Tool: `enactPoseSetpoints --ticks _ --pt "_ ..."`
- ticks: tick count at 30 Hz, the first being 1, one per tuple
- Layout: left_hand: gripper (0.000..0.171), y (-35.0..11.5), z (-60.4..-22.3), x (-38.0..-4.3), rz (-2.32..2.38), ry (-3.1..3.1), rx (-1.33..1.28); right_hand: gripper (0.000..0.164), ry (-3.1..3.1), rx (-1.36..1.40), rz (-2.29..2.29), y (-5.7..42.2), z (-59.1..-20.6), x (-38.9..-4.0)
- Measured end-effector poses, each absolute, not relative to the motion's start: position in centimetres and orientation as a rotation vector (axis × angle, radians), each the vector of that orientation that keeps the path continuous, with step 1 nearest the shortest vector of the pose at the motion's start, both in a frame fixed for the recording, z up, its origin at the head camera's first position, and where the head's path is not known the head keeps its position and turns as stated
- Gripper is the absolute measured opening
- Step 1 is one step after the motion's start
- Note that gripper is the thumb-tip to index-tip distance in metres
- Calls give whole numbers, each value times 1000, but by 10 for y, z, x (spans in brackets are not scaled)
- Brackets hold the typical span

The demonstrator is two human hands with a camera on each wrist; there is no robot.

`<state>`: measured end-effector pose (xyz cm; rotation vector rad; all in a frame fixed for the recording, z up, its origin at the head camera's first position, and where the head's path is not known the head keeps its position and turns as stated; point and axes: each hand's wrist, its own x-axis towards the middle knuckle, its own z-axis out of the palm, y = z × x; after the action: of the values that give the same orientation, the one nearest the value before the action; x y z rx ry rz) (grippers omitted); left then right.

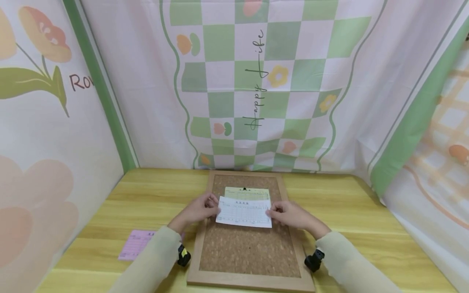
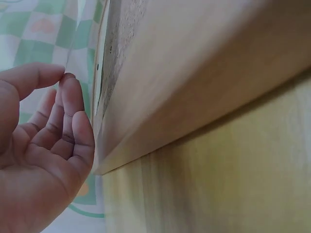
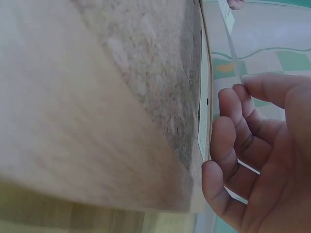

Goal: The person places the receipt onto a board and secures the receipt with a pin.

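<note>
Between both hands, a white printed form is held by its left and right edges above a cork board with a wooden frame. My left hand pinches the left edge between thumb and fingertips, as the left wrist view also shows. The right edge is pinched by my right hand; in the right wrist view its other fingers curl loosely beside the board. Behind the white sheet, a pale yellow-green form lies on the cork, with a small black pin or clip at its top edge. Its lower part is hidden.
A pink form lies on the wooden table left of the board, partly covered by the left sleeve. A green-and-white checked curtain hangs behind the table, with more printed fabric at both sides.
</note>
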<state>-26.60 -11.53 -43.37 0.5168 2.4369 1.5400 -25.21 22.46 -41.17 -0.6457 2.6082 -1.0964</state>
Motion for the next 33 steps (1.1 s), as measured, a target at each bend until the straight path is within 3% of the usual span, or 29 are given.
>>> enactPoseSetpoints --ticks 11,33 --pt "24 -108 -433 -266 1446 2457 626 32 2618 -664 -1042 229 -416 -253" --pt "19 -102 -434 -266 1242 2511 593 31 2629 -659 -905 228 -417 -254"
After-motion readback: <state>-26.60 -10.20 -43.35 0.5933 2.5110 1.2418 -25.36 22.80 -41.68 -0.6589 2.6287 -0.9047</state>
